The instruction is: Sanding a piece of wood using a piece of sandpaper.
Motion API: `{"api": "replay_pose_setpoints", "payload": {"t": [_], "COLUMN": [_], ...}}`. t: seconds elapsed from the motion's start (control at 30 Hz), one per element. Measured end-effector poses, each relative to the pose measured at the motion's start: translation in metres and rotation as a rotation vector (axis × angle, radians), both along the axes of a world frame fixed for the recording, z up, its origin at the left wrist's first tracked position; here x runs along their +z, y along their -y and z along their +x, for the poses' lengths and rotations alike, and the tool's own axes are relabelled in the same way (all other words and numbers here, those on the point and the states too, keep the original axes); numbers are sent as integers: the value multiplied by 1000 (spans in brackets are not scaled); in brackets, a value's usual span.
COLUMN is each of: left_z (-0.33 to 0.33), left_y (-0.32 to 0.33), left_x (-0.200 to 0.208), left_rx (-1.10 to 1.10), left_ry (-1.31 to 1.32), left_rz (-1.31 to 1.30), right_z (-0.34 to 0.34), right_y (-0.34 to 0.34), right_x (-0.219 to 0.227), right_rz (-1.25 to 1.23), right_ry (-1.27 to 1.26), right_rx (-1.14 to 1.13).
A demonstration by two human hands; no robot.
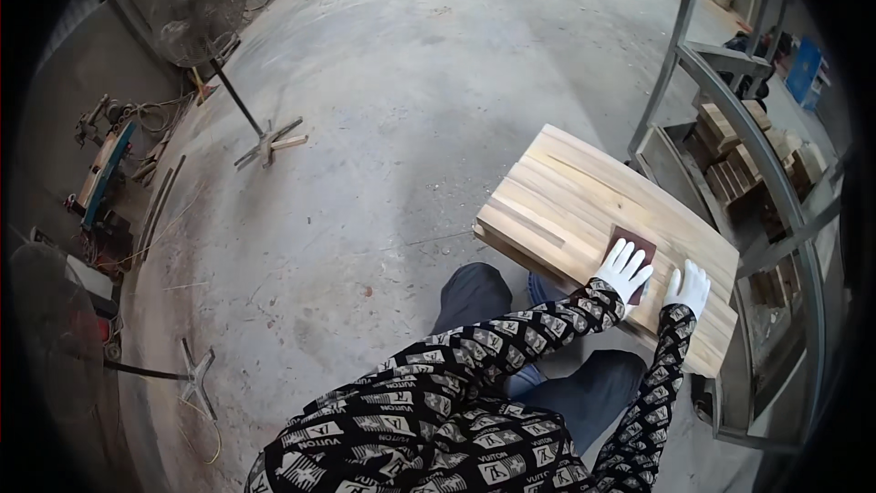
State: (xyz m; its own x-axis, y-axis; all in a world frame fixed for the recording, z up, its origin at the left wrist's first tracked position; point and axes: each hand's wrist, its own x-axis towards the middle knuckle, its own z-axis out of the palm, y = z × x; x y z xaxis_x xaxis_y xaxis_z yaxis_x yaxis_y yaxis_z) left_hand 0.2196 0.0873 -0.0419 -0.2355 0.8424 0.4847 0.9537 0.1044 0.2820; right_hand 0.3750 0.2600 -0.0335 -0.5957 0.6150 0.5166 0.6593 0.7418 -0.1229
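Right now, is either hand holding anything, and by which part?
The left hand presses flat on a brown sanding sheet, covering its near edge. The right hand rests bare on the wooden panel.

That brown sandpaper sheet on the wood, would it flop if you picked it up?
Probably. The thin dark brown sandpaper sheet lies flat on the pale glued-wood panel under the white-gloved left hand, so it likely bends easily, weighs little, and grips rather than slides.

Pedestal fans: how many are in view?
2. One fan stands upper left on a cross base. Another fan sits at the left edge, partly cut off by the dark rim. More may be hidden.
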Motion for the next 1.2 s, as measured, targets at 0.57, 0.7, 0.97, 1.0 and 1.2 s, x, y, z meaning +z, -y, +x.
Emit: {"api": "replay_pose_setpoints", "payload": {"t": [0.57,0.7,0.97,1.0,1.2], "left_z": [-156,-43,-29,-50,-192], "left_y": [74,18,24,32,73], "left_x": [7,16,28,30,7], "left_rx": [468,115,-196,-105,461], "left_ry": [-453,-194,-207,-227,-419], "left_rz": [5,26,-12,-35,-70], "right_z": [-12,-14,-8,-10,-22], "right_y": [-1,7,5,7,11], "right_x": [1,8,-8,-5,9], "right_rz": [85,161,149,144,84], "right_ry": [-44,-58,-73,-78,-73], "right_rx": [-41,-14,-7,-9,-50]}}
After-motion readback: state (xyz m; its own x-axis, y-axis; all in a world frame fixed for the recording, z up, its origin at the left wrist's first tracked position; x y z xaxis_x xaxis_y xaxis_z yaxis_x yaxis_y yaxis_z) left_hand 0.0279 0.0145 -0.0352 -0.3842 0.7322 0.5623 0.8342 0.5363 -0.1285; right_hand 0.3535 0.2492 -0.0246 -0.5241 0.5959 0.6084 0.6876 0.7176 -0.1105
